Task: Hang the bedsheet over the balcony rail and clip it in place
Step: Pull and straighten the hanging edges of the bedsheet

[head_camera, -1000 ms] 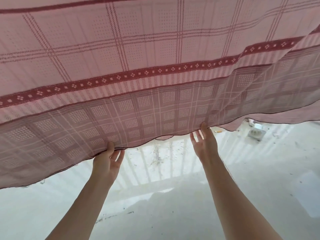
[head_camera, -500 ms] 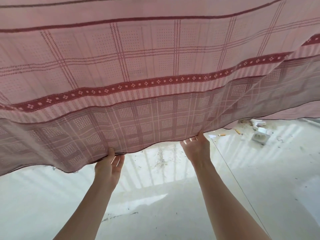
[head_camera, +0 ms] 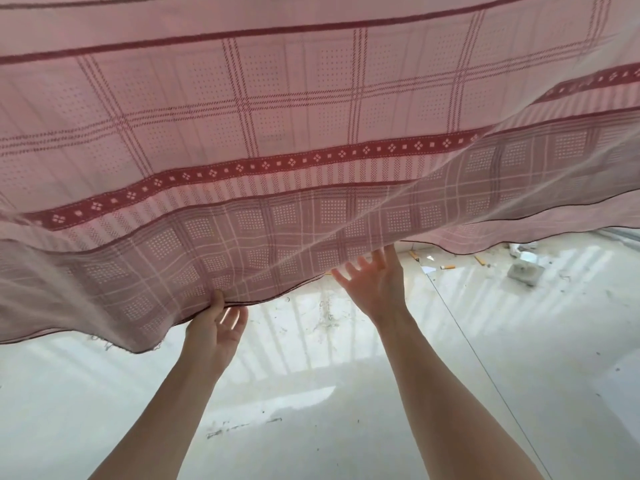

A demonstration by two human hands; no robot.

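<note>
Below us we see a pale, glossy tiled floor (head_camera: 346, 427), striped with sunlight. On it at the far right lie a small white block (head_camera: 525, 273), a cigarette butt (head_camera: 448, 267), some thin sticks (head_camera: 479, 260) and scattered dirt.

The right hand (head_camera: 375, 289) is opening: its fingers (head_camera: 362, 268), pinched on the hem a second ago, are now spreading straight just under the edge of the bedsheet (head_camera: 311, 140) at centre frame. The bedsheet's hem is lifting toward the upper right of the frame, uncovering more of the floor (head_camera: 519, 341) and the litter (head_camera: 524, 271) there. On the lower left the hem is sagging lower beside the left hand (head_camera: 216, 327).
</note>
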